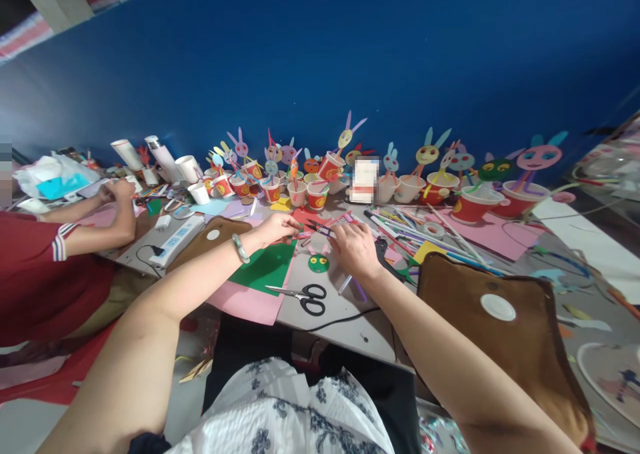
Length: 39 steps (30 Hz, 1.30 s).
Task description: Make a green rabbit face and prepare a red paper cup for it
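My right hand [356,246] is closed around small dark scissors [320,227], their blades pointing left toward my left hand. My left hand [277,233], a bangle on its wrist, has its fingertips pinched together. What lies between them is too small to make out. Below the hands, a round green paper face [319,263] with yellow eyes lies on the table. Black-handled scissors [306,299] rest nearer the table's front edge. Green paper [265,267] lies over a pink sheet [260,306] under my left forearm.
Paper cups [317,194] with paper animal faces line the back wall. Coloured tubes and straws [400,235] clutter the right, near a brown cushion-like pad [480,334]. A power strip [177,241] lies left, near another person's arm [103,237].
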Available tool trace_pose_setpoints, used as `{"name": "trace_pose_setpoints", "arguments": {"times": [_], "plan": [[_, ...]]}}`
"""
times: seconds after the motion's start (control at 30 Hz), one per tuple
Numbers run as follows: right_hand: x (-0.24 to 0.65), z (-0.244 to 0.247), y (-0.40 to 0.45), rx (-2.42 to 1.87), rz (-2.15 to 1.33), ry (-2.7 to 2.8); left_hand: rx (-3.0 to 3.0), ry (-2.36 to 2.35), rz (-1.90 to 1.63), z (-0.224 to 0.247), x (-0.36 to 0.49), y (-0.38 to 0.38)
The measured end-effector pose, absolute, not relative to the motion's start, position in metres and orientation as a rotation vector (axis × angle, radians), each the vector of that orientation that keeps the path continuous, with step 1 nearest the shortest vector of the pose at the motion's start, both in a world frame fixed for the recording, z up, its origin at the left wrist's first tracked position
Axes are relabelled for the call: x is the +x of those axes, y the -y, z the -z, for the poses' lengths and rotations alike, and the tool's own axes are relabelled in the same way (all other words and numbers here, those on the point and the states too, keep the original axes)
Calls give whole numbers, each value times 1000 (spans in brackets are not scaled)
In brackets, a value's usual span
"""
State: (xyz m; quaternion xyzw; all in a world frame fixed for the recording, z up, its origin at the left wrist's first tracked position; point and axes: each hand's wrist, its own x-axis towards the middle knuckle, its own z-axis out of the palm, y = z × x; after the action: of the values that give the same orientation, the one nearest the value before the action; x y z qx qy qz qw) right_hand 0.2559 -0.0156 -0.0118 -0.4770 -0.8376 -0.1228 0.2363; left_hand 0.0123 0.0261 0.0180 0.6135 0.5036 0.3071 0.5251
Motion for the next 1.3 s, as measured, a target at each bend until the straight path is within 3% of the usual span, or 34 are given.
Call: {"name": "trace_pose_setpoints", "arguments": {"times": [0.33,0.57,0.67,0.8,0.93,1.3], "plan": [[259,14,8,-1309,-243,1724,1395,-1184,-849,-18,30,-54],[257,18,3,-1066,-369,1388,1726,-1318,-835,-23,12,-63],[258,18,0,-972,-414,1296,1884,-1386,-677,-19,7,-47],[261,18,-5,-890,-490,1202,2354,-1544,-64,-16,8,-16],[262,22,-9,-880,-550,1175,2352,-1665,291,-20,17,0],[258,15,-2,-903,-569,1133,2386,-1802,260,-28,25,-2]]}}
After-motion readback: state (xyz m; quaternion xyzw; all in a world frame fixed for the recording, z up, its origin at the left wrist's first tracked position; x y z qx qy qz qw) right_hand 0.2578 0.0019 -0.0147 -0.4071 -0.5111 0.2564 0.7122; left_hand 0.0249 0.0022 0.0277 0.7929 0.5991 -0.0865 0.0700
